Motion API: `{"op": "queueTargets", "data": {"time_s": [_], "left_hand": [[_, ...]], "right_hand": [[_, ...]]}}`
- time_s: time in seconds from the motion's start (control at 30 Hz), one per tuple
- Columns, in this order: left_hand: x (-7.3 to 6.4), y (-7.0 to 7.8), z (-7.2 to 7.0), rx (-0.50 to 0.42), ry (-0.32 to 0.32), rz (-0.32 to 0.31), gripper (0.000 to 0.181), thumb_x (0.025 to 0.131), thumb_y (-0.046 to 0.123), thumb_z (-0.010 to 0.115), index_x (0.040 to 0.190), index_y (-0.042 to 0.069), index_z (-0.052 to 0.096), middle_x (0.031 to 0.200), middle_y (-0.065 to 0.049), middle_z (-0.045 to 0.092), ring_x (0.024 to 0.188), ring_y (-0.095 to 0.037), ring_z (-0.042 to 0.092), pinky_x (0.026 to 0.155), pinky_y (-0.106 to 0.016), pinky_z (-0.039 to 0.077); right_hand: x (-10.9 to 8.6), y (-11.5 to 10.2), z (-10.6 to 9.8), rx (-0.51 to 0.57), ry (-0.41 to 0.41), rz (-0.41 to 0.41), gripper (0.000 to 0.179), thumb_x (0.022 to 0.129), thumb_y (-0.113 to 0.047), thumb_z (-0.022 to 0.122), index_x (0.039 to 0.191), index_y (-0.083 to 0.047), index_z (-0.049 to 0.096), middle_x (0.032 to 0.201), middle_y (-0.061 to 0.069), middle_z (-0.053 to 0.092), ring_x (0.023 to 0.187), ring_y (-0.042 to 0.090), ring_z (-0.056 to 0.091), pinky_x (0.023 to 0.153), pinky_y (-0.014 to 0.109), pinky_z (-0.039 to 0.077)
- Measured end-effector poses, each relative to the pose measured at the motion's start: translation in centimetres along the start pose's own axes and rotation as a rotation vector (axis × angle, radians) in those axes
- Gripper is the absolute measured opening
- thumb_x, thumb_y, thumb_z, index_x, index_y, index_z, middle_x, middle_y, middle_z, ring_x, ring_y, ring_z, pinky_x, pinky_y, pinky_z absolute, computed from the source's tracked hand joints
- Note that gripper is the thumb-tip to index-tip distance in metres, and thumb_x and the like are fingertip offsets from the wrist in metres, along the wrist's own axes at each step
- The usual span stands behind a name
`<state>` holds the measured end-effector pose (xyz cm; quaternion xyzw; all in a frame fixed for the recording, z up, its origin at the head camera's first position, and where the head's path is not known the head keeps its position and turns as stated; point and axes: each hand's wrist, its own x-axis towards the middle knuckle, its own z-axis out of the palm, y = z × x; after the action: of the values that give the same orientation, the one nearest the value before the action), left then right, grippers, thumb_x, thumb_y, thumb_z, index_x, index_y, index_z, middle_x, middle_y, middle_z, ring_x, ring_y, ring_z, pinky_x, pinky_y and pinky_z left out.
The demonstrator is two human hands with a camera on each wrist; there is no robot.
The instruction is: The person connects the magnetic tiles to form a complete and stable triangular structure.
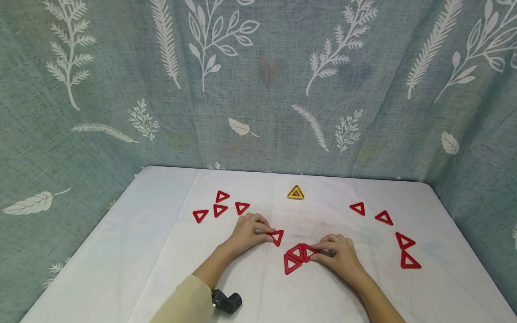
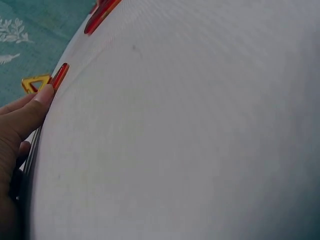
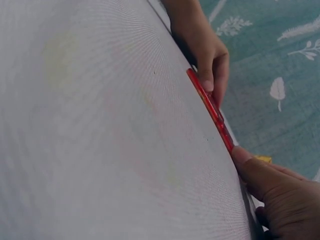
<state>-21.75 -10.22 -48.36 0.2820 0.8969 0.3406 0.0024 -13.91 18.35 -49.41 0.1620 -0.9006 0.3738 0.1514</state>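
Note:
My left hand (image 1: 248, 232) pinches a red triangular frame (image 1: 281, 237) between thumb and fingers, to the left of a small cluster. In the left wrist view this red triangle (image 2: 61, 76) appears edge-on at the fingertips. With thumb and fingers, my right hand (image 1: 341, 255) pinches the rightmost red triangle (image 1: 304, 252) of the cluster. It lies side against side with a middle red triangle (image 1: 295, 247), and a lower red triangle (image 1: 286, 264) adjoins that one at the left. In the right wrist view, the red pieces (image 3: 212, 111) line up edge-on from my right thumb towards the left hand.
Several loose red triangles lie at the back left, among them one red triangle (image 1: 243, 204). Several more curve along the right, including a red triangle (image 1: 411, 266). A yellow triangle (image 1: 296, 188) sits near the back edge of the white-covered table (image 1: 161, 251). Behind hangs a patterned curtain (image 1: 258, 103).

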Motion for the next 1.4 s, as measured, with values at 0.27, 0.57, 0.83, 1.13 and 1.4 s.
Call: {"op": "queueTargets", "data": {"time_s": [0.27,0.57,0.83,1.13,1.4], "left_hand": [[0.8,0.8,0.6,0.04,-0.097,0.048,0.025,0.078,0.033,0.076,0.101,0.023,0.076,0.101,0.008,0.058,0.1,-0.013,0.046,0.09,-0.039,0.031],[1.1,1.1,1.2,0.06,-0.117,0.054,0.025,0.078,0.035,0.075,0.102,0.026,0.076,0.102,0.009,0.056,0.101,-0.011,0.045,0.091,-0.039,0.031],[0.9,1.3,1.2,0.119,-0.126,0.098,0.026,0.081,0.037,0.072,0.106,0.029,0.074,0.104,0.008,0.056,0.102,-0.012,0.045,0.091,-0.038,0.032],[0.8,2.0,1.4,0.143,-0.197,0.117,0.027,0.09,0.036,0.062,0.115,0.032,0.069,0.11,0.008,0.052,0.107,-0.012,0.041,0.093,-0.038,0.031],[0.6,1.6,1.8,0.138,-0.131,0.106,0.041,0.077,0.045,0.073,0.115,0.031,0.068,0.112,0.009,0.054,0.109,-0.012,0.043,0.096,-0.037,0.032]], "right_hand": [[0.1,0.0,0.0,0.008,-0.021,0.029,0.024,0.066,-0.022,0.085,0.089,-0.023,0.078,0.083,-0.017,0.059,0.079,0.002,0.046,0.072,0.031,0.027],[0.0,0.1,-0.1,-0.001,-0.04,0.06,0.024,0.066,-0.024,0.085,0.089,-0.025,0.078,0.083,-0.019,0.058,0.079,0.002,0.045,0.073,0.032,0.027],[0.0,-0.2,-0.1,-0.001,-0.036,0.05,0.024,0.066,-0.023,0.085,0.09,-0.024,0.078,0.082,-0.018,0.058,0.077,0.001,0.044,0.072,0.031,0.026],[0.0,-0.2,-0.2,-0.023,-0.048,0.047,0.025,0.066,-0.025,0.085,0.09,-0.025,0.078,0.081,-0.019,0.057,0.077,0.001,0.044,0.072,0.031,0.027],[0.0,-0.4,-0.2,-0.037,-0.032,0.03,0.027,0.064,-0.025,0.086,0.089,-0.024,0.076,0.082,-0.018,0.06,0.076,0.002,0.044,0.071,0.032,0.028]]}}
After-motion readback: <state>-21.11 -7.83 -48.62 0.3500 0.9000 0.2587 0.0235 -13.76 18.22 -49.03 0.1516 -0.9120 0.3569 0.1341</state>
